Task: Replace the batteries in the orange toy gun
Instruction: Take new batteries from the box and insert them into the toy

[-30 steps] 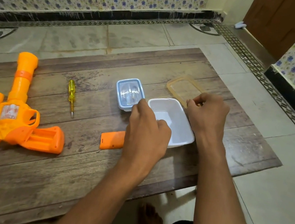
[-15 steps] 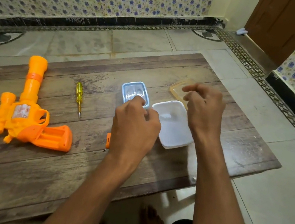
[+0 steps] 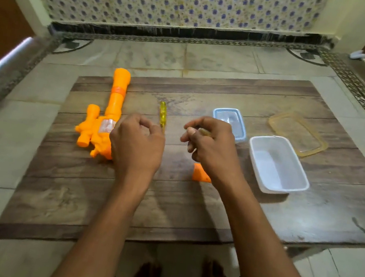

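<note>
The orange toy gun lies at the table's left, barrel pointing away; my left hand hovers over its grip and hides it. That hand's fingers are curled, and I cannot see whether anything is inside them. My right hand is raised mid-table and pinches a small yellowish battery between thumb and fingertips. The orange battery cover lies under my right wrist, partly hidden. A yellow screwdriver lies between the hands.
A small blue-rimmed clear box sits behind my right hand. A white plastic container stands to the right, its amber lid flat beyond it. The low wooden table stands on a tiled floor; my feet show below.
Both hands have left the containers and swung left toward the gun. My right hand now carries a small battery. The camera has panned left too.
</note>
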